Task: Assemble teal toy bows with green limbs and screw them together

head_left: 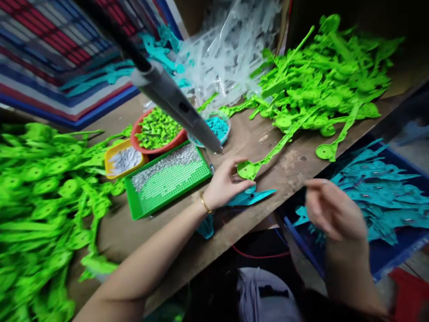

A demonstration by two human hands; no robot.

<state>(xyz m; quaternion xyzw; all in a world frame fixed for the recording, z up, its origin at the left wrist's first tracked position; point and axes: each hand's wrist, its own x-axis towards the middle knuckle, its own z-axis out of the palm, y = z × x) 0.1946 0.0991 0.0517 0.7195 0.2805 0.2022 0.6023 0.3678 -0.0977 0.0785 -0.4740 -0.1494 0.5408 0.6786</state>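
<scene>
We see our left hand point(225, 184) pinching the round end of a long green plastic piece point(268, 156) on the brown wooden table point(284, 172), above a teal plastic piece point(250, 197). Our right hand point(330, 210) hovers blurred, loosely curled, seemingly empty.

Left hand point(224, 185): seen at frame centre, fingers curled in a pinch, forearm stretched from lower left.
Right hand point(331, 210): seen at centre right, blurred, fingers loosely bent, raised.
</scene>
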